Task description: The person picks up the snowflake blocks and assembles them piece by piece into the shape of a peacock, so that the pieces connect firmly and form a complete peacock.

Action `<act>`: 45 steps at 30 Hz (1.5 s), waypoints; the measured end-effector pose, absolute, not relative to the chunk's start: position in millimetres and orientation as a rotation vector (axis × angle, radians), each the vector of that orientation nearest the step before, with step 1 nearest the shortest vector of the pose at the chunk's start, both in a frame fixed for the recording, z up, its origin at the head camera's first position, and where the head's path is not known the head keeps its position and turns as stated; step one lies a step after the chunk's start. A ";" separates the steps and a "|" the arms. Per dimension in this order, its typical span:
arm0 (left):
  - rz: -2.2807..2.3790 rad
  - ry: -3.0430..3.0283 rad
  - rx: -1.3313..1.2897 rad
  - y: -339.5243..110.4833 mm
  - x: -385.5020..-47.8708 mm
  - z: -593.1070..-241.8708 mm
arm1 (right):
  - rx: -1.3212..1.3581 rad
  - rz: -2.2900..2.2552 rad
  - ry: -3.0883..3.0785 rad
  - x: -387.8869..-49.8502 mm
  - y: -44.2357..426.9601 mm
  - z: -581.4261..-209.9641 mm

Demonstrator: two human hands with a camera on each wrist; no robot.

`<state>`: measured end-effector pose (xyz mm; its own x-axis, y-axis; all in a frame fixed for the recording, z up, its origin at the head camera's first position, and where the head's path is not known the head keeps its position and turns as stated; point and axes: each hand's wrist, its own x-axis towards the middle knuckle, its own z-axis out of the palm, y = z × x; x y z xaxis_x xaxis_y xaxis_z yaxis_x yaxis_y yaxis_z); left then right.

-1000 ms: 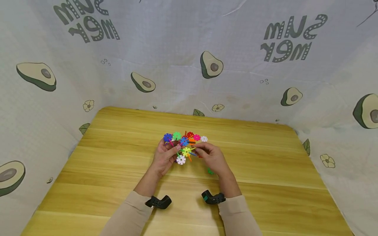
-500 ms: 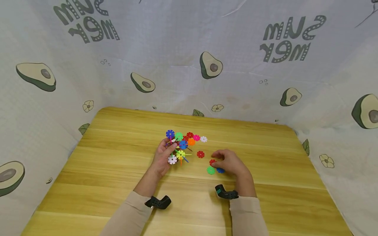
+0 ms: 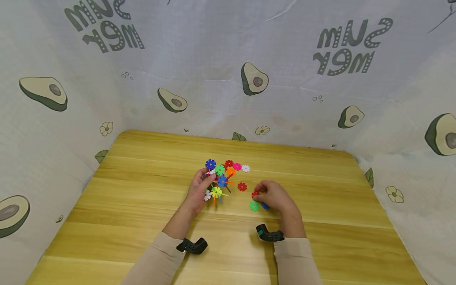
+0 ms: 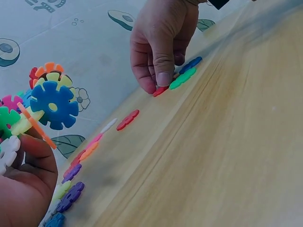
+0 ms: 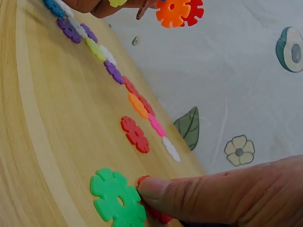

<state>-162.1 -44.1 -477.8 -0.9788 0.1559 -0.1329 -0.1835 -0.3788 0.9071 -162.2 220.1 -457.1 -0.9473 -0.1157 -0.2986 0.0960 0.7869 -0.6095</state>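
Observation:
A cluster of joined coloured notched discs (image 3: 222,181) is held up by my left hand (image 3: 197,190), thumb over it and fingers behind. In the left wrist view a blue disc (image 4: 54,105) of the cluster faces the camera. At the right, my right hand (image 3: 277,196) has its thumb and fingertips on a red disc (image 3: 255,194) at the table surface. Beside that disc lie a green disc (image 3: 254,206) and a blue disc (image 3: 265,206), the blue one partly hidden by the hand. Another red disc (image 3: 242,186) lies between the two hands.
Several loose discs lie behind the cluster on the wooden table (image 3: 142,221), among them a pink (image 3: 236,166) and a white one (image 3: 246,168). More purple, yellow and white discs show under the left hand in the right wrist view. A printed cloth (image 3: 213,55) hangs behind.
My right hand has moved from the cluster rightward to the red disc, where its fingertips now touch. The cluster has been turned and lowered slightly in my left hand.

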 end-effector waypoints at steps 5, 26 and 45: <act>2.439 1.634 -0.004 -42.9 -161.9 -477.9 | -0.018 -0.928 2.657 -162.0 219.9 -455.7; 2.262 1.722 0.144 -40.9 -157.6 -481.6 | -0.289 -1.902 2.482 -160.3 184.2 -445.2; 2.205 1.678 0.195 -44.2 -157.3 -479.3 | -0.440 -1.853 2.509 -158.9 172.6 -447.0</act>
<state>-157.3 -44.2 -479.3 -0.9251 0.3644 -0.1070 -0.2002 -0.2286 0.9527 -158.9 172.6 -447.0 -0.9609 -0.2181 0.1709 -0.2275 0.2689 -0.9359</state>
